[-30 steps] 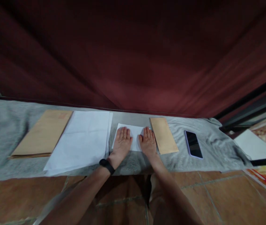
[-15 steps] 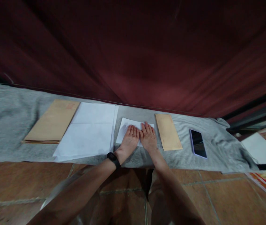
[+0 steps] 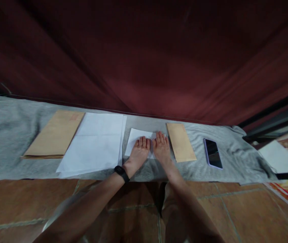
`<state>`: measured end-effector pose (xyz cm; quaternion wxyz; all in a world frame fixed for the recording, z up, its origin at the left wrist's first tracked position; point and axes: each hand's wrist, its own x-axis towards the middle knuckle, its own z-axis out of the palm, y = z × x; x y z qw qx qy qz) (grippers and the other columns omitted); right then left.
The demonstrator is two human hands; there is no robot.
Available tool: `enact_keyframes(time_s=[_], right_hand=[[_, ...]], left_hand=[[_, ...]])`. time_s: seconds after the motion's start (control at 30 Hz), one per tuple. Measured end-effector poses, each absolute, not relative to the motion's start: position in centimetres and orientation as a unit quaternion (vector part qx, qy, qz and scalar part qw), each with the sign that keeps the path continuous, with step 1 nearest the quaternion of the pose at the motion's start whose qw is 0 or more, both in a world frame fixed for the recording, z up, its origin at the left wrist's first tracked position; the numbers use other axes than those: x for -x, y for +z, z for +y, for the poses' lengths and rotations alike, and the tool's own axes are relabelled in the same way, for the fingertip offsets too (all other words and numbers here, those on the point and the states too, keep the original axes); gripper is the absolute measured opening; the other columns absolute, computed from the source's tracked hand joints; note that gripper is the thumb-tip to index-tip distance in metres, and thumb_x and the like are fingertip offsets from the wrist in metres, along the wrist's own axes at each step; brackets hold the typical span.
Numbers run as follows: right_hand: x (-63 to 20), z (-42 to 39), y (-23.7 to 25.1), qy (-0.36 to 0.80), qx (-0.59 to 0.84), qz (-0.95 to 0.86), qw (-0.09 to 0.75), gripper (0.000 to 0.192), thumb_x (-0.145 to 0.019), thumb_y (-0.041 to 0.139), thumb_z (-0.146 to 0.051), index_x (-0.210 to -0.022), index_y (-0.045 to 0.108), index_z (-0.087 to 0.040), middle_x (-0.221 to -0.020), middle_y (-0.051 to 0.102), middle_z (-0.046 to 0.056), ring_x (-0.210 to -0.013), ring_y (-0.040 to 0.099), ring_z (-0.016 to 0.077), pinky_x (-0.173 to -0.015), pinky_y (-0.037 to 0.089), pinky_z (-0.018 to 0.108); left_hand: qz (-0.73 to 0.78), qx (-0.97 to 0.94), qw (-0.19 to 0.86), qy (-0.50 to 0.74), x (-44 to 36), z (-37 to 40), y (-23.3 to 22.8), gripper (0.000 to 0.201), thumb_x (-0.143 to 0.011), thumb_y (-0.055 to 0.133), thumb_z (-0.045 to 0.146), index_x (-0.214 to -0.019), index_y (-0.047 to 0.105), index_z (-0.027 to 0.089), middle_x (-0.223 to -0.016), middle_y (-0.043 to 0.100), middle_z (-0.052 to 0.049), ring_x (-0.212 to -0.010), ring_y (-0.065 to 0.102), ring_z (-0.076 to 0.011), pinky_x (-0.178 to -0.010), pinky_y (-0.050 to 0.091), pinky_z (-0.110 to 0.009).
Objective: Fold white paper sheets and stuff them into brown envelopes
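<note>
A small folded sheet of white paper (image 3: 132,140) lies on the grey cloth in front of me. My left hand (image 3: 140,151) rests flat on its middle, fingers stretched away from me. Beside it, my right hand (image 3: 161,148) lies flat over the paper's right part, with a narrow gap between the two hands. Both palms hide much of the sheet. Just right of my right hand is a single brown envelope (image 3: 181,142). To the left lies a stack of larger white sheets (image 3: 97,143) with a crease across the top one.
A stack of brown envelopes (image 3: 55,135) is at the left, touching the white sheets. A phone (image 3: 213,153) in a purple case lies at the right. Grey cloth (image 3: 4,135) covers the narrow bench; a dark red curtain (image 3: 146,67) hangs behind. The floor (image 3: 250,209) is tiled.
My right hand has shifted slightly right, so the gap between my hands is wider. Both stay flat on the folded paper. The view has tilted a little.
</note>
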<state>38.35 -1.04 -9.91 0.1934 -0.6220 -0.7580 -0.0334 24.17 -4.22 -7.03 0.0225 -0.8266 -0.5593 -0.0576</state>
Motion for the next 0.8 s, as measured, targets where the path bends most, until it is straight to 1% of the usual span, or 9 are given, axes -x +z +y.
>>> enact_keyframes(time_s=[0.1,0.2,0.3,0.4,0.47,0.6,0.7,0.8], right_hand=[[-37.4,-1.2,-9.6,-0.013,0.592,-0.785,0.183,0.051,-0.107,0.029,-0.034,-0.148,0.048,-0.011,-0.157,0.043,0.014,-0.145,0.039,0.0269,-0.120,0.028,0.046],[-37.3,-1.2,-9.8,-0.014,0.600,-0.781,0.171,0.050,-0.107,0.033,-0.036,-0.149,0.047,-0.014,-0.157,0.042,0.014,-0.146,0.039,0.0272,-0.120,0.029,0.047],[-37.9,-1.0,-10.2,-0.032,0.617,-0.766,0.176,0.051,-0.106,0.037,-0.038,-0.151,0.046,-0.015,-0.158,0.041,0.015,-0.145,0.040,0.0281,-0.119,0.031,0.048],[-38.7,-1.0,-10.7,-0.050,0.627,-0.753,0.192,0.054,-0.106,0.038,-0.040,-0.151,0.044,-0.012,-0.157,0.042,0.016,-0.145,0.040,0.0285,-0.118,0.032,0.047],[-39.0,-1.1,-11.0,-0.060,0.632,-0.747,0.200,0.056,-0.106,0.037,-0.041,-0.152,0.042,-0.010,-0.156,0.043,0.018,-0.146,0.039,0.0289,-0.118,0.033,0.047],[-39.2,-1.2,-11.3,-0.067,0.646,-0.734,0.198,0.061,-0.105,0.038,-0.042,-0.152,0.039,-0.004,-0.155,0.043,0.021,-0.145,0.040,0.0289,-0.118,0.034,0.045],[-39.1,-1.0,-11.0,-0.062,0.656,-0.728,0.190,0.058,-0.104,0.041,-0.039,-0.150,0.042,-0.003,-0.154,0.044,0.022,-0.144,0.041,0.0290,-0.118,0.034,0.045],[-38.9,-0.3,-10.3,-0.044,0.644,-0.738,0.196,0.052,-0.104,0.039,-0.034,-0.148,0.046,-0.006,-0.152,0.049,0.019,-0.144,0.041,0.0281,-0.118,0.031,0.047]], left_hand=[[-0.556,0.829,0.017,-0.059,-23.8,-4.0,-7.2,0.056,-0.092,0.032,0.005,-0.145,0.048,0.004,-0.154,0.044,-0.025,-0.146,0.040,-0.0292,-0.119,0.032,-0.048],[-0.576,0.814,0.007,-0.074,-23.1,-3.6,-7.5,0.058,-0.092,0.030,0.005,-0.147,0.046,0.005,-0.155,0.044,-0.022,-0.148,0.037,-0.0273,-0.121,0.029,-0.048],[-0.613,0.784,0.018,-0.091,-22.5,-3.1,-8.1,0.055,-0.097,0.029,0.015,-0.150,0.042,0.004,-0.157,0.042,-0.021,-0.149,0.034,-0.0284,-0.122,0.026,-0.049],[-0.641,0.760,0.028,-0.102,-22.1,-2.8,-8.7,0.060,-0.100,0.031,0.030,-0.150,0.039,-0.002,-0.158,0.037,-0.025,-0.150,0.032,-0.0318,-0.123,0.025,-0.048],[-0.649,0.753,0.027,-0.101,-22.0,-2.7,-9.0,0.063,-0.100,0.032,0.034,-0.150,0.038,-0.004,-0.158,0.035,-0.026,-0.150,0.030,-0.0330,-0.123,0.025,-0.048],[-0.660,0.744,0.024,-0.104,-22.1,-2.6,-9.1,0.063,-0.100,0.032,0.035,-0.151,0.039,-0.002,-0.158,0.037,-0.024,-0.150,0.030,-0.0310,-0.122,0.028,-0.048],[-0.657,0.744,0.034,-0.117,-22.1,-2.7,-9.0,0.064,-0.100,0.034,0.039,-0.150,0.040,0.000,-0.158,0.038,-0.024,-0.150,0.032,-0.0317,-0.121,0.028,-0.048],[-0.646,0.750,0.049,-0.131,-22.1,-3.0,-9.0,0.062,-0.100,0.037,0.044,-0.151,0.043,0.011,-0.159,0.038,-0.020,-0.150,0.032,-0.0328,-0.121,0.028,-0.051]])
